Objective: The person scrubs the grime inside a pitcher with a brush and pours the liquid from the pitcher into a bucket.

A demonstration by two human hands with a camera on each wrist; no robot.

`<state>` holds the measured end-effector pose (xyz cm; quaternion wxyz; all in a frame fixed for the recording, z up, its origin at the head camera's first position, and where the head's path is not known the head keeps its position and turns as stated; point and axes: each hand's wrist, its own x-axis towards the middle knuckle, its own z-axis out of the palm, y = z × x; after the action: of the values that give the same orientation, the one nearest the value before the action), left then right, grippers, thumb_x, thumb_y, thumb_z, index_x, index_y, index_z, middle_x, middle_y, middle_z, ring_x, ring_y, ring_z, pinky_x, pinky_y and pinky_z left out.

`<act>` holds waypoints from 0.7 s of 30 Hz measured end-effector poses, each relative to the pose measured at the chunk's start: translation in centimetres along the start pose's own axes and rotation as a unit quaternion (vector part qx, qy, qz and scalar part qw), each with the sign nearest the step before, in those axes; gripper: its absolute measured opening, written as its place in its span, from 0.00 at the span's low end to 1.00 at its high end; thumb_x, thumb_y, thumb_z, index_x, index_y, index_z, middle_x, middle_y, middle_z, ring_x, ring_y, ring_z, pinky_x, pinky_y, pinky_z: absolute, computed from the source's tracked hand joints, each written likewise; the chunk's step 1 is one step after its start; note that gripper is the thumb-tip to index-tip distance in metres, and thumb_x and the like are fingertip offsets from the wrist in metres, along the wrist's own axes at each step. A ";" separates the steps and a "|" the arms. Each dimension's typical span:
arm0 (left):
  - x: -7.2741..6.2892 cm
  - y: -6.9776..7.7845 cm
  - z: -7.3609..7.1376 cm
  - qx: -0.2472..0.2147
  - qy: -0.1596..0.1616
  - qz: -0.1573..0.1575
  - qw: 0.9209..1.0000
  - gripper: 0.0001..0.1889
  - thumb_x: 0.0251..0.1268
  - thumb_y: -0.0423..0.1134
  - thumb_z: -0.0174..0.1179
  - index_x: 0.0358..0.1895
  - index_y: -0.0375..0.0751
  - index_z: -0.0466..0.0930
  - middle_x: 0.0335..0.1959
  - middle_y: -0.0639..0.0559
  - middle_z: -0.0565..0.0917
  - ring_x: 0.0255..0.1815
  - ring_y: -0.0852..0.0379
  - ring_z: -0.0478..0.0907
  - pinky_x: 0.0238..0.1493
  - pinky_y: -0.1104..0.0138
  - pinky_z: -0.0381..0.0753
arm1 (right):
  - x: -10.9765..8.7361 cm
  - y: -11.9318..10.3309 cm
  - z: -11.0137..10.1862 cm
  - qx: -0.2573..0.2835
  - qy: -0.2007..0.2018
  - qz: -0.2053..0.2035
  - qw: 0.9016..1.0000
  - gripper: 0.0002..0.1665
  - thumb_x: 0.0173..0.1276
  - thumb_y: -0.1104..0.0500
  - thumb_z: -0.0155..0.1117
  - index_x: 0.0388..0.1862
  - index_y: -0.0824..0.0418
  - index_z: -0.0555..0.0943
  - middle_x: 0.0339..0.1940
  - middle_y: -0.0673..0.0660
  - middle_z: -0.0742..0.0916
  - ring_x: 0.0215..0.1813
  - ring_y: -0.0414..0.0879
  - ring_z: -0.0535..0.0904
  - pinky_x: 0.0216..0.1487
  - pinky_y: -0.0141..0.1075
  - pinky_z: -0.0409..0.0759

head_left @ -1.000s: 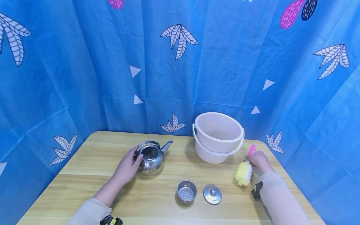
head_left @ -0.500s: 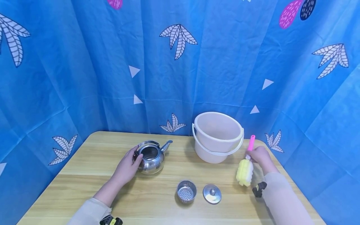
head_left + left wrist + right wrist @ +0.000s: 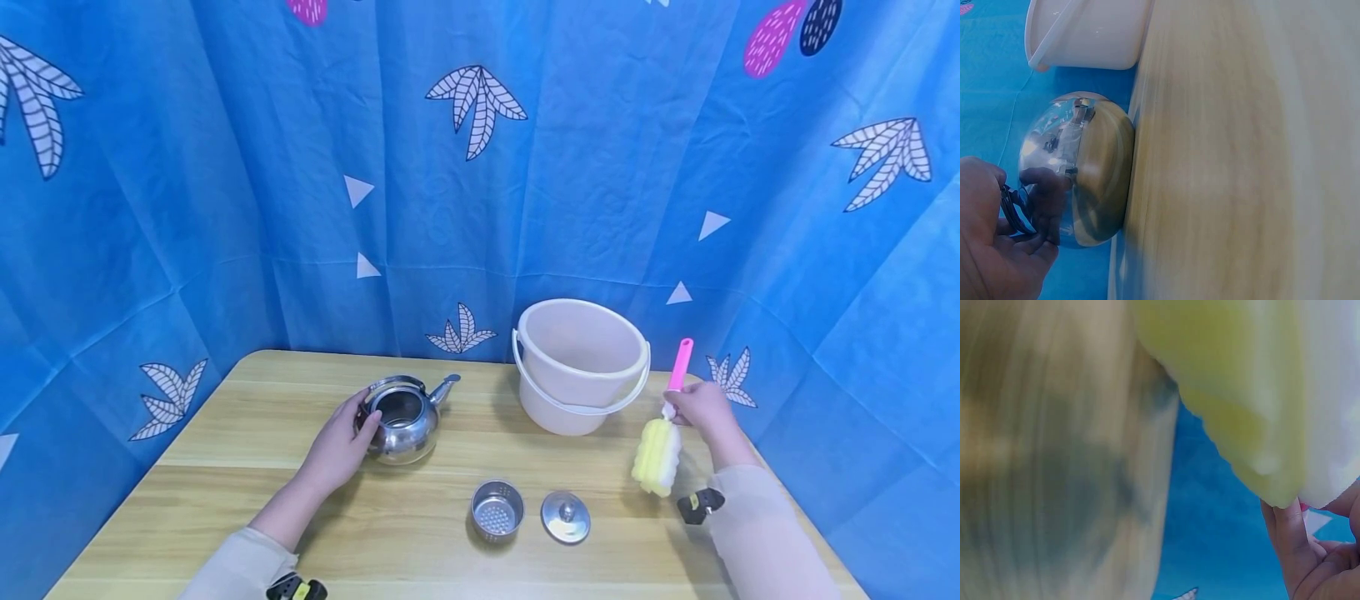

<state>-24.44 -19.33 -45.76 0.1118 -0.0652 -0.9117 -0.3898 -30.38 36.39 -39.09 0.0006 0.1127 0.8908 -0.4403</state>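
Observation:
A shiny steel teapot (image 3: 407, 433) stands on the left half of the table, lidless, its spout pointing away to the right. My left hand (image 3: 347, 437) grips it at the handle side; in the left wrist view the fingers curl by the dark handle (image 3: 1015, 212). At the right, my right hand (image 3: 703, 410) pinches a sponge bottle brush (image 3: 657, 457) near the base of its pink handle. The yellow and white sponge head hangs down above the table, and it fills much of the right wrist view. Between the hands lie a perforated steel strainer (image 3: 498, 511) and a round teapot lid (image 3: 566, 517).
A white bucket (image 3: 558, 396) with its handle lowered stands at the back, between the teapot and the brush. The wooden table (image 3: 247, 417) ends at a blue patterned curtain (image 3: 465, 217) behind and at both sides.
My right hand has lifted the bottle brush and turned it more upright, the pink handle rising up and to the right. The left hand and teapot stay in place.

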 end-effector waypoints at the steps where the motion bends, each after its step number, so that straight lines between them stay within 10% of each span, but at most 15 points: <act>1: 0.0 0.0 0.0 0.000 -0.001 0.000 1.000 0.35 0.81 0.55 0.43 0.76 0.29 0.55 0.73 0.27 0.62 0.73 0.30 0.60 0.72 0.41 0.60 | -0.2 -0.2 -0.1 -0.002 0.002 -0.003 1.000 0.25 0.73 0.60 0.57 0.55 0.83 0.73 0.31 0.61 0.85 0.27 0.40 0.82 0.34 0.33 0.86; 21: 0.0 0.0 0.0 -0.001 -0.003 -0.004 1.000 0.37 0.80 0.57 0.42 0.77 0.30 0.54 0.74 0.27 0.61 0.73 0.30 0.59 0.72 0.41 0.60 | -3.7 -4.5 -0.8 -0.013 0.034 -0.042 0.998 0.32 0.75 0.55 0.57 0.65 0.81 0.68 0.51 0.74 0.83 0.41 0.50 0.86 0.43 0.38 0.87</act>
<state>-24.45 -19.31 -45.75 0.1073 -0.0632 -0.9118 -0.3912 -27.62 33.59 -34.72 -0.0466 0.0897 0.8997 -0.4246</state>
